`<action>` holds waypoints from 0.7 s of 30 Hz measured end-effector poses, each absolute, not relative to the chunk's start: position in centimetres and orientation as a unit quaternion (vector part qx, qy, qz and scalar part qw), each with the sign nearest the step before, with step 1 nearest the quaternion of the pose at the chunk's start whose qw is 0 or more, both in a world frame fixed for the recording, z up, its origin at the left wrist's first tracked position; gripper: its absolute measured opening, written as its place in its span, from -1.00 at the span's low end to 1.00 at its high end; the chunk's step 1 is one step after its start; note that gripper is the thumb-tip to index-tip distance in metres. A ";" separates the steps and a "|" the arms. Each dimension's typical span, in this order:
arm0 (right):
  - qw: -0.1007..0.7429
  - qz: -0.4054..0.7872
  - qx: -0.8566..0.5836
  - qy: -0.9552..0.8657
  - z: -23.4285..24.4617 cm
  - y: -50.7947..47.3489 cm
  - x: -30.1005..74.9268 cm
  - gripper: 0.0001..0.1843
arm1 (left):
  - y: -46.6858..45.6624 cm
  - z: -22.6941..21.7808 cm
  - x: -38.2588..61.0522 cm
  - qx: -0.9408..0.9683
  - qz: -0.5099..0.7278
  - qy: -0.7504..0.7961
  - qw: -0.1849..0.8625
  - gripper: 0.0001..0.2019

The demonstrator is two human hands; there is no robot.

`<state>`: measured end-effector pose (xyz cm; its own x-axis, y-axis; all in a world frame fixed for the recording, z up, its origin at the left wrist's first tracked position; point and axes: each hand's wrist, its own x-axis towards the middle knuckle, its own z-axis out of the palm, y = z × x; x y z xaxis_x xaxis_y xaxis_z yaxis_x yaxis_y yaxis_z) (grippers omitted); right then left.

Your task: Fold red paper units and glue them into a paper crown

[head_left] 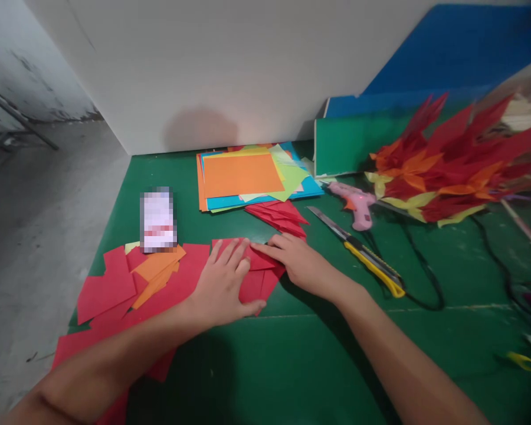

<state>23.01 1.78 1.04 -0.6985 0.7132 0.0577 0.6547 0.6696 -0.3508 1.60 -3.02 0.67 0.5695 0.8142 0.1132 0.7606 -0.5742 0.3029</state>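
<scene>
Green table (283, 360); left hand (221, 283), fingers (239, 253) splayed, partly hides red paper (253, 286); right hand (298, 260): whether gripping, I cannot tell

Dim, uneven light, soft rounded shadow on white board (269, 65), darkened near bench (265, 366), pixelated phone (158, 215), blurry right edge

1. Left arm (119, 354): bare, in from lower left, angled up toward frame center.
2. Left hand (223, 283): palm down, flat, fingers spread and pointing away from body, thumb (253, 307) out to the right.
3. Right arm (407, 348): bare, in from lower right, wrist (351, 292) bent left.
4. Right hand (298, 260): back up, index finger (268, 251) extended, tip just beside left fingertips, other fingers curled. Right thumb hidden.
</scene>
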 end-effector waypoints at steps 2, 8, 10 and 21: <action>0.100 0.154 -0.373 -0.910 1.3 1.9 23.4 -0.31 | -3.0 0.8 1.6 0.879 0.120 0.449 0.111 -0.40; 0.133 0.153 -0.352 -0.914 1.4 1.9 25.4 -0.41 | -3.0 0.6 1.6 0.878 0.114 0.450 0.112 -0.41; 0.147 0.147 -0.344 -0.916 1.4 1.7 25.9 -0.44 | -3.0 0.5 1.6 0.880 0.120 0.447 0.108 -0.40; 0.180 0.143 -0.332 -0.915 2.1 1.1 26.1 -0.61 | -3.0 0.6 1.5 0.881 0.110 0.447 0.111 -0.33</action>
<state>26.09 1.15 2.07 -0.7146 0.6594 0.2338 0.5565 0.7382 -0.3812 1.53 -2.98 0.60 0.5761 0.8118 0.0955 0.7630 -0.5760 0.2935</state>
